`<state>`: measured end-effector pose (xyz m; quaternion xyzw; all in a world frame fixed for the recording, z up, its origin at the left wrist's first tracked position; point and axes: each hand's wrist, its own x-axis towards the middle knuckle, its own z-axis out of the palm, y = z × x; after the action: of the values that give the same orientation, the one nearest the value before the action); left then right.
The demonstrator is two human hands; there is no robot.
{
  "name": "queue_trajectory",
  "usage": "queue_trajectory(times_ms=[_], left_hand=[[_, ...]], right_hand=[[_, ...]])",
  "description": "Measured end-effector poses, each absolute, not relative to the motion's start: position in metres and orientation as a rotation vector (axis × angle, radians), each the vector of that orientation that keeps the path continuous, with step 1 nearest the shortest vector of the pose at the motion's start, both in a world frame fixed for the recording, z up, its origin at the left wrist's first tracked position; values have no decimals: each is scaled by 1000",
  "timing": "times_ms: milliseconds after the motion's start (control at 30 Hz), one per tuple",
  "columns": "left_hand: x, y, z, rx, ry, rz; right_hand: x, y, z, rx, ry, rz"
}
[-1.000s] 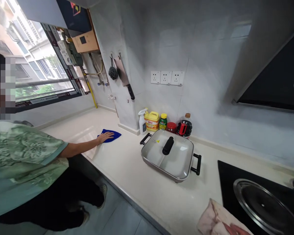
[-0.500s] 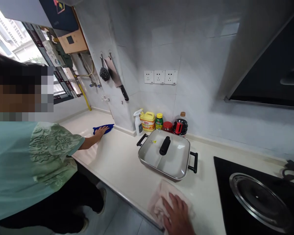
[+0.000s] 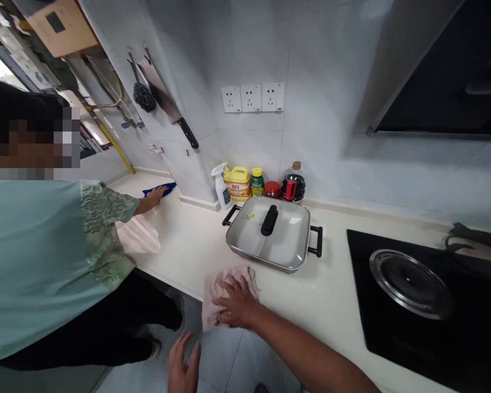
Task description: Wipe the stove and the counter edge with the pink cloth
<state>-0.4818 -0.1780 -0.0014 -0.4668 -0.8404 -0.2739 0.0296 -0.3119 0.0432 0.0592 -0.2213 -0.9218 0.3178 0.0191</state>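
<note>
My right hand [image 3: 238,301] is on a pale pink cloth [image 3: 211,292] at the counter's front edge, fingers bent and spread over it. Part of the cloth hangs past the edge. My left hand [image 3: 183,363] is low in the view, in front of the counter and over the floor; its fingers are apart and nothing is in it. Just behind the cloth is a square electric pan [image 3: 286,262] with a glass lid [image 3: 249,232] and black handles.
A co-worker [image 3: 36,262] stands at the left, one hand on a blue cloth [image 3: 169,188]. Another pink cloth [image 3: 141,234] lies near that person. A spray bottle [image 3: 222,188], yellow jug [image 3: 237,183] and jars line the wall. A cleaver [image 3: 163,95] hangs above. Right is a black cooktop [image 3: 360,262].
My right hand and the pink cloth have moved left along the counter's front edge. My left hand has come into view. The view has shifted, and the second pink cloth now shows.
</note>
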Motion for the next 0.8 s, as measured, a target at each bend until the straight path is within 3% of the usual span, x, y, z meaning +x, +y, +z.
queue_trajectory(times_ms=[133, 300, 567, 800], left_hand=[[-459, -95, 26, -1602, -2423, -1238], [-420, -37, 28, -1899, -2255, -1327], [-397, 17, -4, -2149, -2103, -907], [-385, 42, -2, -2196, -2092, -607]], right_hand=[[-235, 3, 36, -659, -2815, 950], [-135, -34, 3, -931, -2689, 671], [30, -91, -15, -1382, -2368, 333], [-9, -70, -45, -1646, -2135, 287]])
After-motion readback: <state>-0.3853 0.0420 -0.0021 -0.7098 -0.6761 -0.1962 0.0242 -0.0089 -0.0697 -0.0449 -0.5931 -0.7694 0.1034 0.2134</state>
